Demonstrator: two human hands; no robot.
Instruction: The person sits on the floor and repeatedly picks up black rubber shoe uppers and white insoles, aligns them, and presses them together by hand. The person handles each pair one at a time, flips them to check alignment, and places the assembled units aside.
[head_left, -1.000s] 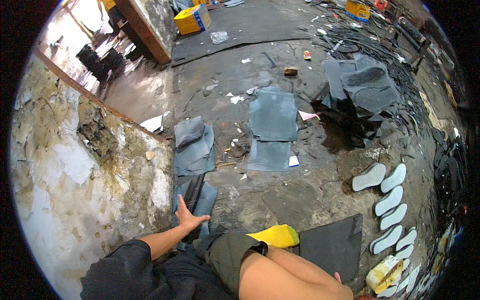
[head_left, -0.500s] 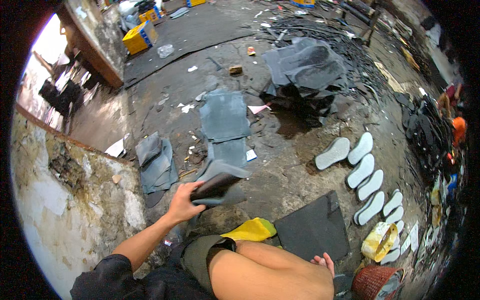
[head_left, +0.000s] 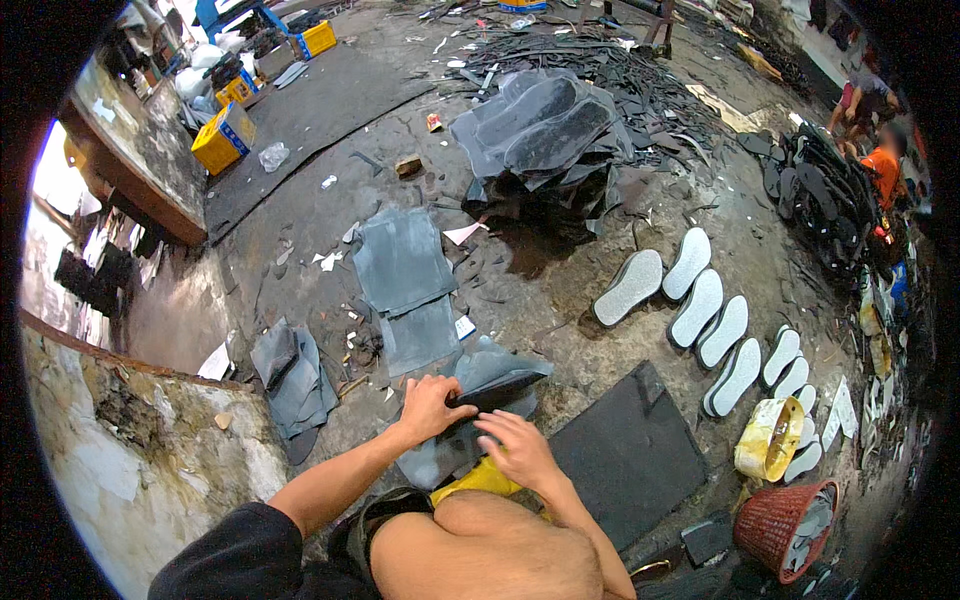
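My left hand (head_left: pixel 430 410) is closed on the edge of a dark, flexible grey sheet (head_left: pixel 495 368), which is folded or curled upward. My right hand (head_left: pixel 520 448) is beside it, fingers extended and slightly apart at the sheet's near edge; whether they touch it I cannot tell. Another grey piece (head_left: pixel 435 458) lies below my hands, next to something yellow (head_left: pixel 478 482) by my knees. Just beyond, flat blue-grey sheets (head_left: pixel 405 262) lie overlapped on the floor. A large square black slab (head_left: pixel 628 450) lies to the right of my right hand.
Pale sole-shaped pieces (head_left: pixel 695 310) stand in rows at right, near a yellow-stained container (head_left: pixel 768 438) and a red basket (head_left: pixel 775 530). Farther off is a stack of dark sheets (head_left: pixel 545 125) before black scraps (head_left: pixel 660 110). A folded grey pile (head_left: pixel 298 375) lies left. An orange-clad person (head_left: pixel 882 170) sits far right.
My right hand has come up from beside my thigh to the sheet. The sheet in my left hand has shifted right and now stands folded. The view has turned slightly.
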